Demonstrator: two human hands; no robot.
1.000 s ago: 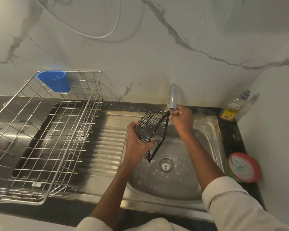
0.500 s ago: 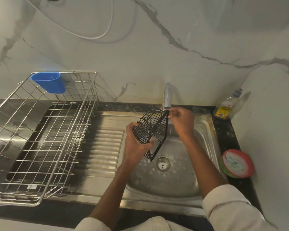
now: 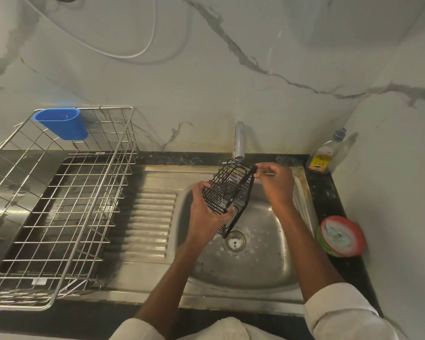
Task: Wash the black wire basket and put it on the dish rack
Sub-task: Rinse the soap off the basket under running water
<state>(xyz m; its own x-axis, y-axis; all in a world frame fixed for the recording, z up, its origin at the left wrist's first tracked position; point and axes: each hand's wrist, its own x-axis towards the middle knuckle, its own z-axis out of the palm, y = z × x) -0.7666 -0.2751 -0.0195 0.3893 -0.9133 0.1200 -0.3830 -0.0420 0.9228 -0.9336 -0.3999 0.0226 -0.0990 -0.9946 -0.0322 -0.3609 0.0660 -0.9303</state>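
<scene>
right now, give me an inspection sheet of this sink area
surface: steel sink with ribbed drainboard, dark counter.
job's things: black wire basket held tilted over the basin under the tap; dish rack on the left.
clutter: blue cup on the rack, soap bottle, round red-rimmed tub.
grippers: left hand and right hand both grip the basket.
cables: white cable on the wall.
surroundings: marble-patterned walls.

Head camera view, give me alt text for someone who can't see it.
Two bare hands hold a black wire basket tilted under the tap above a steel sink: the left hand grips its lower side, the right hand pinches its top corner. An empty wire dish rack with a blue cup stands to the left.
</scene>
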